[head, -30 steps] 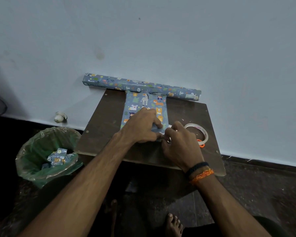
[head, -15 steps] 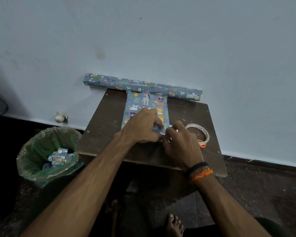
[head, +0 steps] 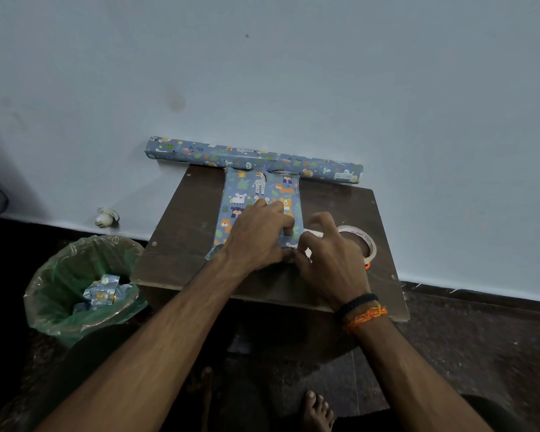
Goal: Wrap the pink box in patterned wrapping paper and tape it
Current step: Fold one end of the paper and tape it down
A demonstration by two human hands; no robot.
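A box wrapped in blue animal-patterned paper (head: 256, 194) lies lengthwise on the small brown table (head: 181, 232); no pink shows. My left hand (head: 256, 235) rests on the near part of the wrapped box, fingers curled down onto the paper. My right hand (head: 325, 254) sits at the box's near right corner, thumb and fingers pinching at the paper's edge there. The tape roll (head: 360, 241) lies on the table just right of my right hand.
The wrapping paper roll (head: 200, 152) lies across the table's far edge against the wall. A green-lined bin (head: 75, 282) with paper scraps stands on the floor at the left. Something orange (head: 367, 265) peeks out beside the tape. My bare foot (head: 317, 410) shows below.
My right hand's fingers have lifted and spread slightly at the box's corner. The left hand has stayed pressed on the paper.
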